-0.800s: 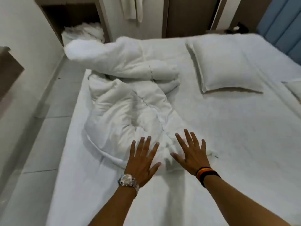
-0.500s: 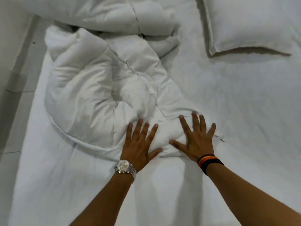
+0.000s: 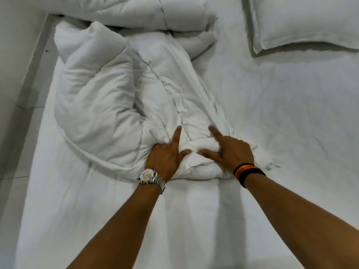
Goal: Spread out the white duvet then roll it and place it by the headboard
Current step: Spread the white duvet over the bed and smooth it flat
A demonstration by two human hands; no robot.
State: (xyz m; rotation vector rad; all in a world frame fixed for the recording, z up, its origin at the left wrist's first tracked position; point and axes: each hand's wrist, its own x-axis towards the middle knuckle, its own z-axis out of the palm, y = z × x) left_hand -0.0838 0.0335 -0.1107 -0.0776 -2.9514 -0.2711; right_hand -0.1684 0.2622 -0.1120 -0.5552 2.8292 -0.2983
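Observation:
The white duvet (image 3: 108, 90) lies crumpled in a thick heap on the left half of the bed, reaching up to the top of the view. Both of my hands are at its near edge. My left hand (image 3: 167, 158), with a silver watch on the wrist, has most fingers curled into the fabric and the index finger stretched out on top. My right hand (image 3: 231, 152), with dark wristbands, grips the bunched edge beside it, its index finger also extended. A fold of duvet bulges up between the two hands.
A white pillow (image 3: 303, 22) lies at the top right on the white bed sheet (image 3: 281, 117). The bed's left edge runs beside a grey tiled floor (image 3: 17, 98). The headboard is out of view.
The view has dropped closer to the bed. My hands went from lying flat with spread fingers on the duvet's near edge to closing on it and bunching the fabric between them.

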